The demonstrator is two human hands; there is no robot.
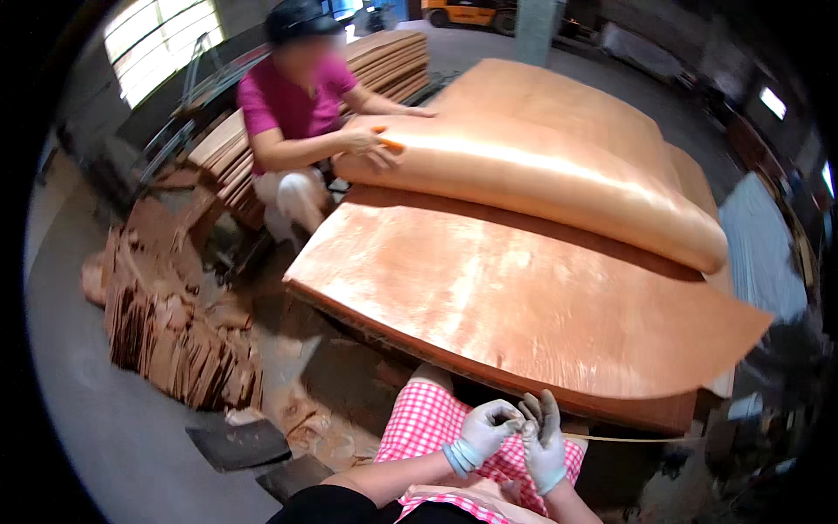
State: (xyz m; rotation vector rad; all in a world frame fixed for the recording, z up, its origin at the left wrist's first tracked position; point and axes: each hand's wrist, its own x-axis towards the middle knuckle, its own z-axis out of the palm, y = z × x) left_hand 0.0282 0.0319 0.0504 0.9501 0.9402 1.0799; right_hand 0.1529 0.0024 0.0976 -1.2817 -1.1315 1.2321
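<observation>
My left hand point(489, 432), in a pale glove with a blue cuff, is closed in a pinch in front of my pink-and-white checked apron point(421, 417). Right beside it, fingertips almost meeting, is my gloved right hand point(545, 444), its fingers pointing up and bent toward the thumb. Whatever lies between the fingertips is too small to make out. Just beyond both hands, a large reddish-brown wood veneer sheet point(489, 288) tops a low stack. Part of the veneer is turned back into a broad roll point(541, 188) across the stack.
Across the stack, a person in a magenta shirt point(292, 100) rests both hands on the roll, an orange object point(389, 141) at one hand. Broken veneer scraps point(179, 332) pile up at the left. A thin pale strip point(628, 438) extends right of my hands. A forklift point(471, 13) stands far back.
</observation>
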